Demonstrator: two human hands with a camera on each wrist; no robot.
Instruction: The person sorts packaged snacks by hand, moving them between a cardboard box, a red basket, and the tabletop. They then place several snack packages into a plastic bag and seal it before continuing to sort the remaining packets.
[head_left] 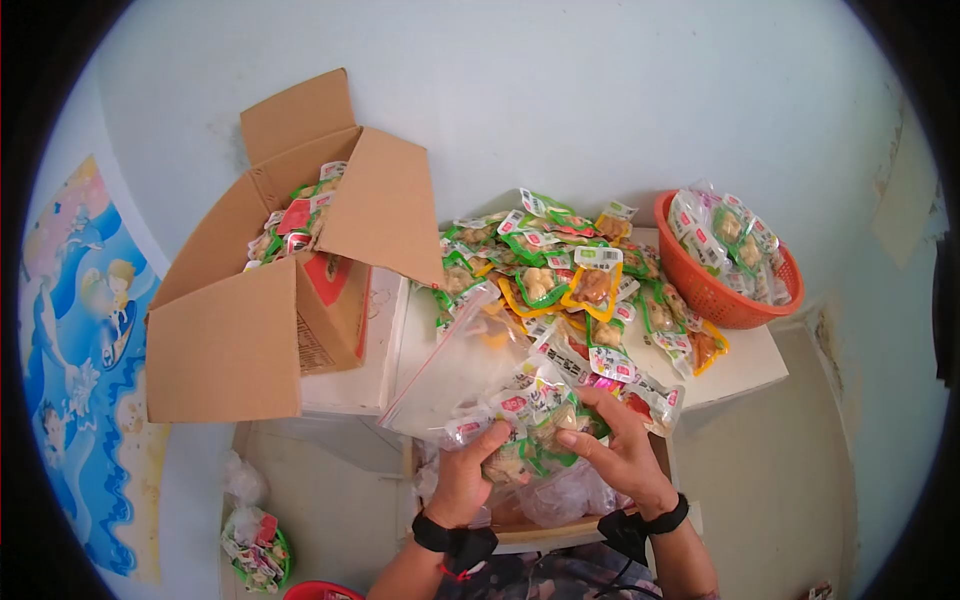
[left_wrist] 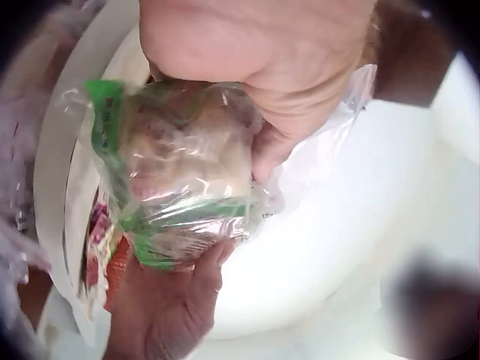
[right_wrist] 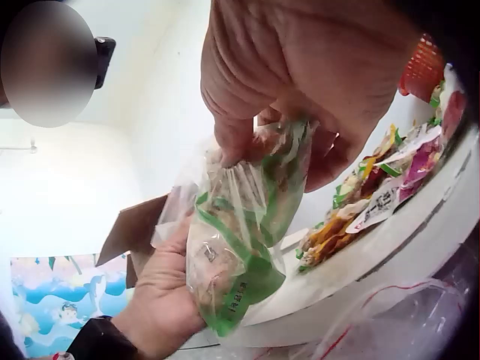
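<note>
Both hands are raised over the front edge of the white table, holding small vacuum-sealed food packets with green edges. My left hand (head_left: 465, 485) grips the packets (head_left: 540, 425) from the left side, thumb on top. From the right, my right hand (head_left: 625, 455) pinches them between thumb and fingers. In the right wrist view, two green-edged packets (right_wrist: 236, 289) overlap between the hands. The left wrist view shows pale lumpy food inside one clear packet (left_wrist: 187, 165). A large clear zip bag (head_left: 460, 370) lies just behind the left hand, partly behind the packets.
A heap of green and yellow packets (head_left: 545, 270) covers the table's middle. An open cardboard box (head_left: 225, 345) with packets stands left; an orange basket (head_left: 740, 310) of packets sits at the back right. Below the hands, an open drawer (head_left: 545, 535) holds clear plastic bags.
</note>
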